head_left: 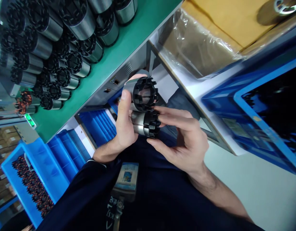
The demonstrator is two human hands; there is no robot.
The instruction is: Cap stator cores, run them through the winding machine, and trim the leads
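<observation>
My left hand (122, 125) is wrapped round two motor stators, steel cylinders with toothed black plastic ends. Its thumb presses the upper stator (137, 91), whose open bore faces the camera and to the right. Just below, touching it, the lower stator (140, 123) lies on its side with its black end to the right. My right hand (186, 138) has thumb and fingers curled about that black end, the fingertips against its teeth. The left fingers behind the stators are mostly hidden.
Several rows of similar stators (77, 64) stand on the green bench (114, 59) at upper left. A blue bin (20, 179) holds small black and orange parts. On the right are a plastic-wrapped carton (193, 48), another metal cylinder (268, 14) and a blue crate (258, 118) of dark parts.
</observation>
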